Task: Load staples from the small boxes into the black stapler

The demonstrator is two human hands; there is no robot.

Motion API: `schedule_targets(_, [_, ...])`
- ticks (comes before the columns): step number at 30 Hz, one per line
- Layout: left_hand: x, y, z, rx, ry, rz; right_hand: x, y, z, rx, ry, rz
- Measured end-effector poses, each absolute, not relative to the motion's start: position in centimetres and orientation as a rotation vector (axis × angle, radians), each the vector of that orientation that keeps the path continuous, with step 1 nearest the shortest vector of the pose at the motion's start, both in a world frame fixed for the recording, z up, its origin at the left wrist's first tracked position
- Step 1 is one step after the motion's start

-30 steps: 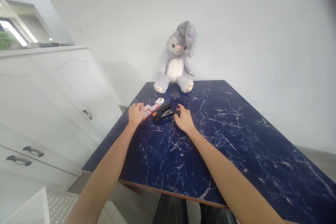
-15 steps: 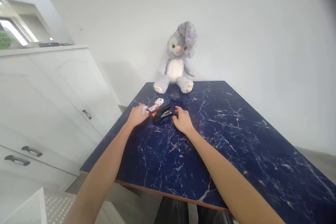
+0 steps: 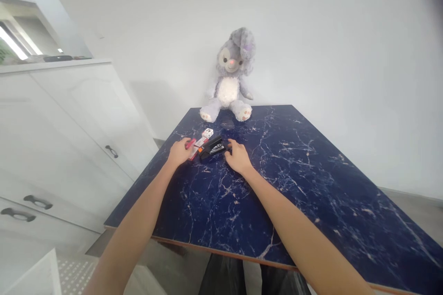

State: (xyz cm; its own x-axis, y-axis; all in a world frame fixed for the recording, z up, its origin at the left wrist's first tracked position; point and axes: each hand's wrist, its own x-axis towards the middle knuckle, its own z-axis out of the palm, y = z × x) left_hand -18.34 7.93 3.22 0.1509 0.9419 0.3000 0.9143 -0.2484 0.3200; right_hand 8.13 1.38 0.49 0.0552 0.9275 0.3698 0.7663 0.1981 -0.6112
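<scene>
My left hand (image 3: 179, 152) is closed on a small red object (image 3: 190, 143) at its fingertips; it has a thin dark end pointing right, and its kind is too small to make out. Below those fingers lies a flat red-and-white packet (image 3: 194, 152) on the blue table (image 3: 221, 207). Just right of it rests a black stapler (image 3: 212, 148) with an orange patch at its left end. Beyond them sits a little white box (image 3: 207, 133). My right hand (image 3: 238, 156) rests by the stapler's right end, fingers curved and apart, holding nothing.
A grey plush rabbit (image 3: 229, 78) sits at the table's far edge against the wall. White cabinets (image 3: 72, 133) with dark handles stand at the left. A white perforated basket (image 3: 72, 272) is at the lower left.
The red object now shows between my left fingers, above the packet. My right hand stays by the stapler. The whole view has shifted slightly.
</scene>
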Motion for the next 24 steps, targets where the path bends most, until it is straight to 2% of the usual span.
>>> schedule_targets(6, [-17.1, 6.3, 5.1, 2.177, 1.823, 1.307, 8.1, 1.4, 0.6, -1.586, -1.723, 0.271])
schedule_targets(9, [-14.6, 4.1, 6.0, 2.333, 1.69, 1.43, 8.1, 1.0, 1.1, -1.526, -1.694, 0.232])
schedule_targets(15, [-10.6, 2.0, 5.0, 2.802, 1.314, 1.215, 8.1, -0.3, 2.0, -1.467, -1.726, 0.244])
schedule_targets(19, [-12.2, 3.4, 5.1, 2.688, 1.581, 1.271, 8.0, -0.5, 2.2, -1.481, -1.741, 0.244])
schedule_targets(24, [-16.2, 5.8, 5.4, 2.411, 1.997, 0.742, 7.3, -1.3, 2.6, -1.426, -1.882, 0.159])
